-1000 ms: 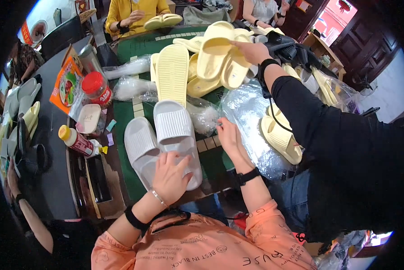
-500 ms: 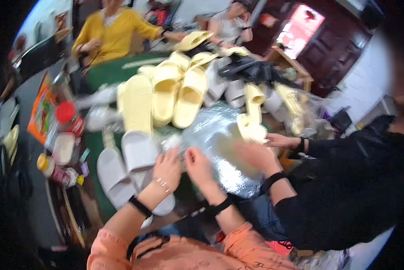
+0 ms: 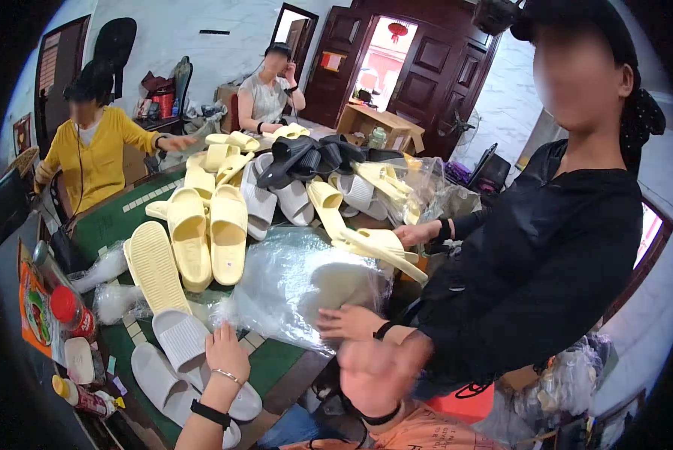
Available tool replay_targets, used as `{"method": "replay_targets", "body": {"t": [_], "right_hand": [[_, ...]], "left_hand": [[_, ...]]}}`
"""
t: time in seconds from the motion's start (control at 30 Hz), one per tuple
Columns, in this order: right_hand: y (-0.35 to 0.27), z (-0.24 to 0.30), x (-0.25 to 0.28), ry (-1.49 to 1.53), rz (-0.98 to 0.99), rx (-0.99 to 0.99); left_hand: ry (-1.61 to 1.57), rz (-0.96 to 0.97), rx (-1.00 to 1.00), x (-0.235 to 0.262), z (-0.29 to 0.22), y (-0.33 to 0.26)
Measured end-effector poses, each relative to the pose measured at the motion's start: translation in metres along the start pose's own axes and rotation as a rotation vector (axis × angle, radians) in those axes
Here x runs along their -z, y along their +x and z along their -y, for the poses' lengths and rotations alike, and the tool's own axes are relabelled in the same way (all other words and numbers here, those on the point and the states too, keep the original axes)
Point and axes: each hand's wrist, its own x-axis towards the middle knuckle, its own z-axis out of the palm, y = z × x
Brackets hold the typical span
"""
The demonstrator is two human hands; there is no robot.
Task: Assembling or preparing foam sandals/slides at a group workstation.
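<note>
My left hand point(image 3: 225, 355) has its fingers stretched out beside a grey slipper point(image 3: 177, 339) and a crumpled bit of clear plastic point(image 3: 224, 307). Another grey slipper point(image 3: 159, 384) lies at its left on the green table. Held above the table's near edge, my right hand point(image 3: 381, 376) is smeared by motion, so its fingers cannot be made out. A stack of clear plastic bags point(image 3: 284, 281) spreads ahead of both hands. At the right, a co-worker's hand point(image 3: 351, 324) rests on it; their other hand point(image 3: 419, 234) holds yellow slippers point(image 3: 378, 247).
Yellow slippers point(image 3: 190, 240), grey slippers point(image 3: 260, 202) and black slippers point(image 3: 291, 159) are heaped across the table. At the left stand a red-lidded jar point(image 3: 72, 309) and a yellow-capped bottle point(image 3: 81, 394). Two more people sit beyond the table; the black-clad co-worker stands close at my right.
The view has tilted up and turned right. My right hand has moved away from my left, back toward the near right. The co-worker's nearer hand now rests on the bags.
</note>
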Motion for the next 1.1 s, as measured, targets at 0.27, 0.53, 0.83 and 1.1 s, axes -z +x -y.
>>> {"method": "replay_targets", "body": {"t": [0.27,0.53,0.83,1.1], "right_hand": [[-0.014,-0.035,-0.031,0.179,0.44,-0.374],[-0.049,-0.054,-0.083,0.098,0.68,-0.53],[-0.081,-0.079,-0.093,0.29,1.234,-1.082],[-0.135,-0.084,-0.133,0.723,1.013,-1.842]], "left_hand": [[-1.067,-0.432,0.124,0.052,0.003,-0.037],[-1.09,-0.588,0.191,0.073,-0.012,-0.077],[-0.811,-0.374,0.336,0.074,0.08,-0.09],[-0.302,-0.08,0.65,0.019,0.203,-0.074]]}}
